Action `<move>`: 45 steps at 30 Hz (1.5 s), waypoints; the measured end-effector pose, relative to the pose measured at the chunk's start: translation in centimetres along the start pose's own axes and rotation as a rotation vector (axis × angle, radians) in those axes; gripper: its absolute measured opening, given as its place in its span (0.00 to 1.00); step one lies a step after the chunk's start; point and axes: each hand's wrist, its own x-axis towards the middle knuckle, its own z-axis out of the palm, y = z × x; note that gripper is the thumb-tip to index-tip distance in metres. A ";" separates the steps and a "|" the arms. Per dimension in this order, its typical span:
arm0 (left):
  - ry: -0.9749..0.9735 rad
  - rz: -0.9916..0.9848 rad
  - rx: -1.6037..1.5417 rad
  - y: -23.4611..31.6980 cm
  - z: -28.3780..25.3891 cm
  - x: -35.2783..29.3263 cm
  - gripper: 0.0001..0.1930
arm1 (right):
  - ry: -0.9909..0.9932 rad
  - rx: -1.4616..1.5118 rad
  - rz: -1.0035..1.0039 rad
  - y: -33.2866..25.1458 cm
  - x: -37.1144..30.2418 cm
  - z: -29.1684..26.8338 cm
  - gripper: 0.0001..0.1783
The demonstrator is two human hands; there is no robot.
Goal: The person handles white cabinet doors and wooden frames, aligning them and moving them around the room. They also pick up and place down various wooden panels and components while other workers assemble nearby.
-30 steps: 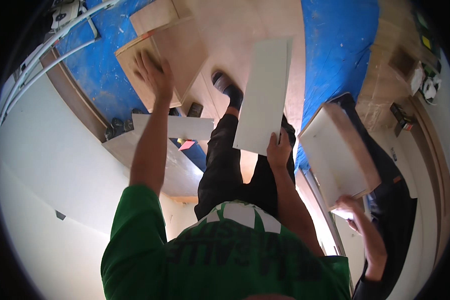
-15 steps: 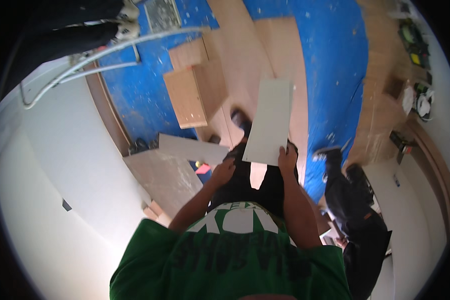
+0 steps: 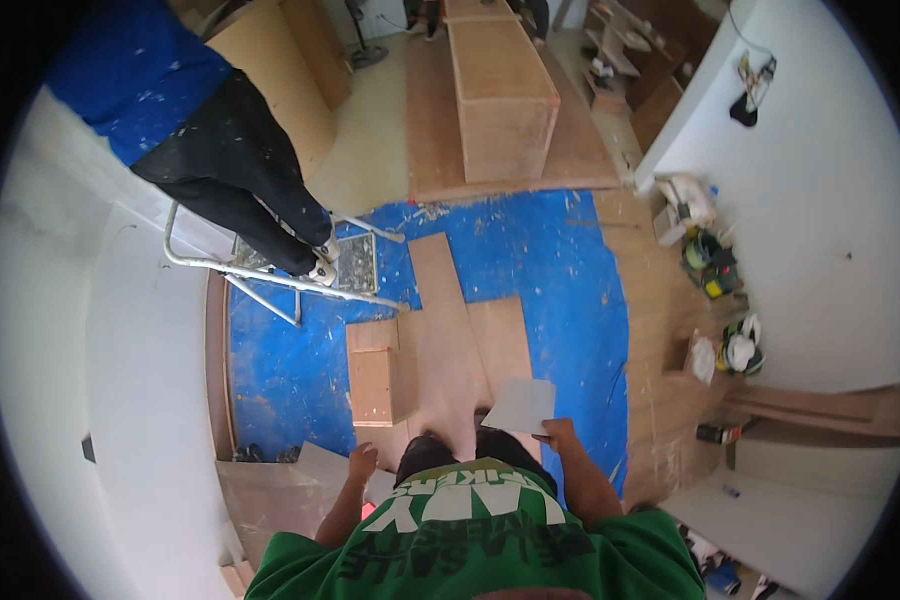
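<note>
While the right hand (image 3: 560, 431) grips the panel (image 3: 522, 404) by its near right corner, in front of the right leg (image 3: 510, 450), the left hand (image 3: 363, 460) hangs beside the left leg (image 3: 423, 456), grip unclear.

Soft light pales the walls (image 3: 145, 400). Fisheye bends edges toward a black rim. Lower-right clutter (image 3: 718, 574) seems blurred.
</note>
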 end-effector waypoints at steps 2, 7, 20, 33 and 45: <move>0.040 -0.023 -0.039 -4.1 1.5 0.9 0.17 | -0.070 0.053 -0.040 -2.2 -0.9 -0.3 0.17; -0.171 0.395 0.596 -9.0 5.5 -2.8 0.12 | -0.029 0.075 -0.056 -6.6 -0.8 1.5 0.18; 0.152 -0.248 -0.217 -6.2 8.4 -0.6 0.21 | -0.226 -0.168 0.030 -15.7 5.1 7.8 0.12; 0.581 -0.613 -0.700 3.4 12.1 -5.4 0.25 | -0.328 -0.573 0.099 -27.0 11.3 13.6 0.15; 0.516 -0.600 -0.564 4.1 41.3 -17.1 0.19 | -0.414 -0.877 0.141 -38.2 18.4 17.3 0.13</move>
